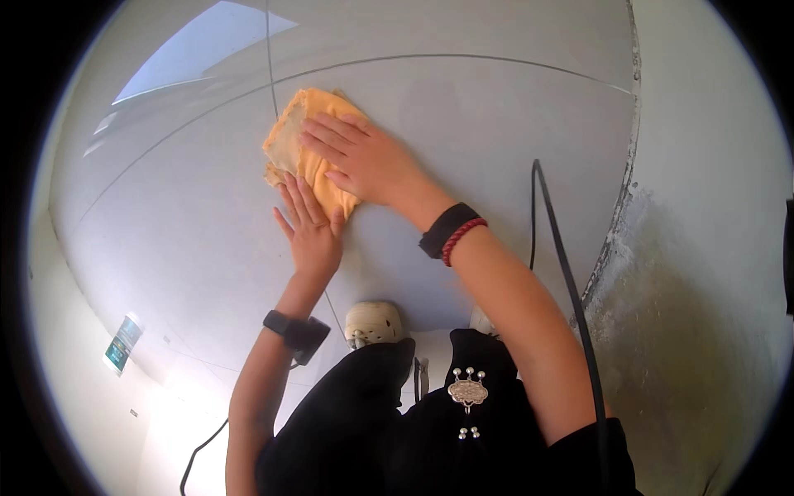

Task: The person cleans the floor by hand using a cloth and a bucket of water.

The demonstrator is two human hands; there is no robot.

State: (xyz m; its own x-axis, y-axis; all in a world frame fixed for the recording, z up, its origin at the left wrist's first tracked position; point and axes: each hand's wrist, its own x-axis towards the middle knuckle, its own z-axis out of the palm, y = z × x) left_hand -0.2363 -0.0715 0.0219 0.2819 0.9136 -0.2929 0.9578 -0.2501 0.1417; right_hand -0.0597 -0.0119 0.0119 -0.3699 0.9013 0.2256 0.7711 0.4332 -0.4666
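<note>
An orange cloth (318,161) with a paler, frayed patch along its left side lies bunched on the light grey tiled floor (463,124). My right hand (360,157) rests flat across its upper right part, fingers stretched out toward the left. Lower down, my left hand (310,223) touches the cloth's bottom edge with its fingertips, the fingers spread. Neither hand wraps round the fabric. What lies under the cloth is hidden.
A stained wall (686,273) rises at the right, meeting the floor along a rough, dark seam. Black cables (566,273) hang near my right arm. A pale clog (372,322) on my foot stands below the cloth. A green-and-white label (123,343) is at far left.
</note>
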